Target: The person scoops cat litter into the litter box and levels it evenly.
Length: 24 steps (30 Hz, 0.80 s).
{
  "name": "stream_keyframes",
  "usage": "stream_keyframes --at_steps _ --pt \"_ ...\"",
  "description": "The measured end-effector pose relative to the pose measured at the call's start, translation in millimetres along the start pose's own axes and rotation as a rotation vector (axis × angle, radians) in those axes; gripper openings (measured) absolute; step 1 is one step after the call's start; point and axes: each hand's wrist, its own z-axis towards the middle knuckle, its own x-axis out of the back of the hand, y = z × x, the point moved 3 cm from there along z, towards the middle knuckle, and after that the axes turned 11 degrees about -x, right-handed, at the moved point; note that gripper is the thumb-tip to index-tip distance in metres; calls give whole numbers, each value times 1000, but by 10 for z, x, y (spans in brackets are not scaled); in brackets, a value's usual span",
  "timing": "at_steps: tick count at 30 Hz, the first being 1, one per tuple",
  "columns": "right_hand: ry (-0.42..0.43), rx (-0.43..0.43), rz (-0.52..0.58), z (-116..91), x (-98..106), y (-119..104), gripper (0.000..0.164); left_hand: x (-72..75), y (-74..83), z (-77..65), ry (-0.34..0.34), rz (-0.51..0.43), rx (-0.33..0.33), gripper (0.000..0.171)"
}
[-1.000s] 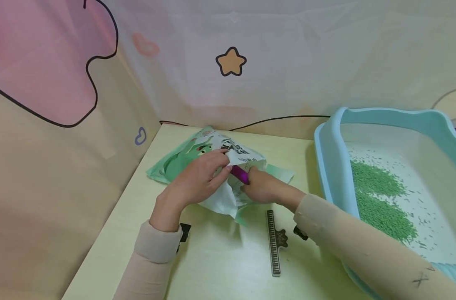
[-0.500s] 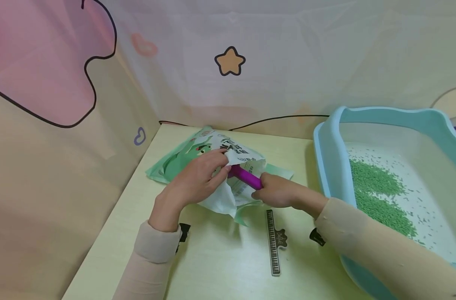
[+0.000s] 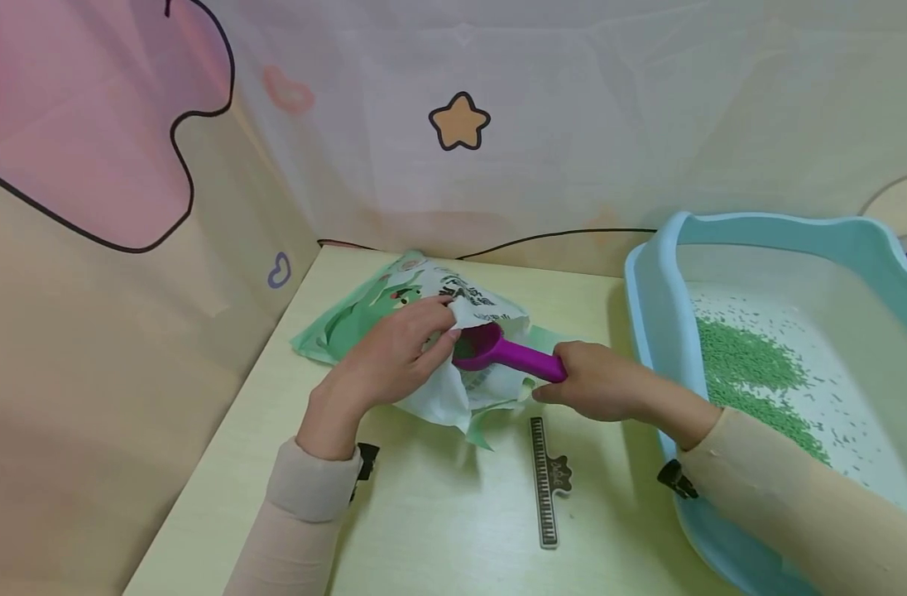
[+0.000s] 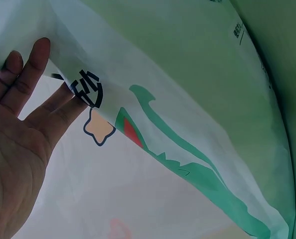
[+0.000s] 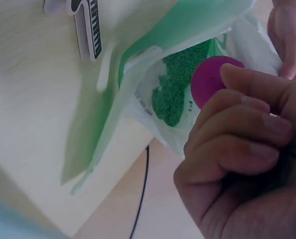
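Note:
A green and white plastic bag (image 3: 349,327) lies on its side on the table, its mouth facing right. My left hand (image 3: 394,356) pinches the upper edge of that mouth and holds it up; the left wrist view shows the fingers (image 4: 36,64) at the bag's edge. My right hand (image 3: 598,381) grips the handle of a purple scoop (image 3: 524,358). The scoop's bowl is at the bag's mouth, with some green in it, partly hidden by the left hand. Green pellets (image 5: 180,74) show inside the bag in the right wrist view.
A light blue litter tray (image 3: 677,331) stands on the right, with green pellets (image 3: 751,356) spread over its floor. A long metal clip (image 3: 546,488) lies on the table in front of the bag. Fabric walls close off the back and left.
My right hand has drawn the purple scoop rightward out of the bag, so its bowl now shows at the mouth. The left hand has stayed in place on the bag.

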Motion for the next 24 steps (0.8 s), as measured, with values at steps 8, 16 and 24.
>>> stream_keyframes --at_steps 8,16,24 --pt "102 22 -75 -157 98 90 33 -8 0 12 -3 0 -8 17" --pt "106 32 -104 -291 130 168 32 -2 -1 -5 8 -8 -10 17" --pt "130 32 -155 -445 150 289 33 3 -3 -4 3 -5 -4 17"
